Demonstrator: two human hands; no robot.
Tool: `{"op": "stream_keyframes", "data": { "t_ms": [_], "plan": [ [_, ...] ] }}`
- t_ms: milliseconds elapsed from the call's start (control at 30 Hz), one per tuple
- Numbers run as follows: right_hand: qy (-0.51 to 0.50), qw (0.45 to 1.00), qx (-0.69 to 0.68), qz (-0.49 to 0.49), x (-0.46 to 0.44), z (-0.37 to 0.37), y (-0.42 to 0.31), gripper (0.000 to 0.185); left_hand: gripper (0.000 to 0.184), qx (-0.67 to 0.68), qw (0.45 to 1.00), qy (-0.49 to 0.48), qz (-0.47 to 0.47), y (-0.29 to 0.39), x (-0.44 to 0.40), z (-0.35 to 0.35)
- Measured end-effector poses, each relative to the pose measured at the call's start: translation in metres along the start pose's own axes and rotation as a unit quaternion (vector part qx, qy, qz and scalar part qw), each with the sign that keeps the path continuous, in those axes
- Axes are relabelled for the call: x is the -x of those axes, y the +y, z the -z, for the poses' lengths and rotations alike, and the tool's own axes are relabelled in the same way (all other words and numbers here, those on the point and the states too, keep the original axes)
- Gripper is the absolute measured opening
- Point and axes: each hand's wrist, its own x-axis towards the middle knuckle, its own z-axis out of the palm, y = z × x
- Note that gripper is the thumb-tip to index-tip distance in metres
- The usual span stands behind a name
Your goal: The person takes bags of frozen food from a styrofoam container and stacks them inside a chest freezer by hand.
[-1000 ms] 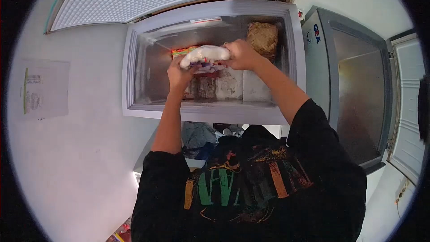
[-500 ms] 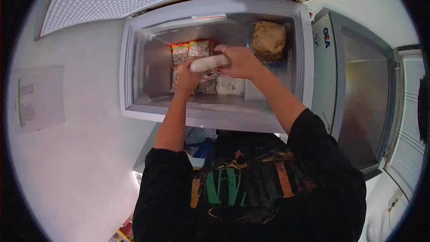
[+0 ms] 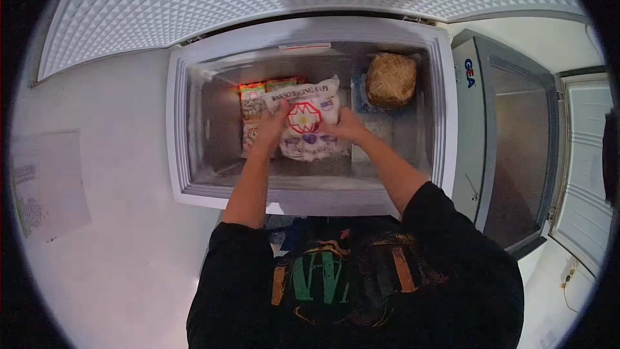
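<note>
Between my two hands is a white plastic bag of meatballs (image 3: 309, 142), printed "BAKSO DAGING SAPI" with a red emblem, its printed face turned up toward me. My left hand (image 3: 272, 126) grips its left side with the thumb on top. On the right edge, my right hand (image 3: 347, 125) grips it in the same way; the fingers underneath are hidden. The bag is held over the inside of the open chest freezer (image 3: 310, 199). Just left of it, partly covered, lie packs with orange-red tops (image 3: 252, 94).
A woven bamboo basket (image 3: 391, 81) stands in the freezer's back right corner, on pale bluish packs (image 3: 363, 94). The raised lid (image 3: 213, 0) is behind. A grey GEA cabinet (image 3: 475, 136) stands close on the right, a white wall (image 3: 123, 155) on the left.
The bag has gone from edge-on to lying with its printed face toward me. Both hands have shifted lower in view, still gripping it. My view has tilted slightly upward.
</note>
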Motion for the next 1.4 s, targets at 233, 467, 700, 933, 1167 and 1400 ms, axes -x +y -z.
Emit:
{"op": "stream_keyframes", "data": {
  "t_ms": [233,467,700,933,1167,1400],
  "plan": [
    [0.208,0.977,-0.037,-0.010,-0.012,-0.022,0.050,0.032,0.074,0.034,0.999,0.028,0.009,-0.062,-0.024,-0.021],
    [0.258,0.921,-0.223,-0.191,-0.025,-0.024,0.134,0.036,0.076,-0.209,0.971,0.068,0.097,-0.102,-0.026,-0.026],
    [0.299,0.751,-0.513,-0.288,-0.065,-0.011,0.201,0.047,0.064,0.130,0.876,-0.016,0.464,-0.170,-0.035,-0.033],
    [0.283,0.812,-0.293,-0.417,-0.130,-0.021,0.289,0.040,0.056,0.255,0.893,0.002,0.370,-0.299,-0.081,-0.047],
    [0.145,0.890,-0.180,-0.394,-0.141,-0.037,0.355,0.041,0.048,0.207,0.903,0.104,0.362,-0.437,-0.148,-0.027],
    [0.252,0.940,0.000,-0.229,-0.133,-0.038,0.381,0.029,0.052,0.190,0.951,0.034,0.240,-0.480,-0.241,-0.043]
  ]
}}
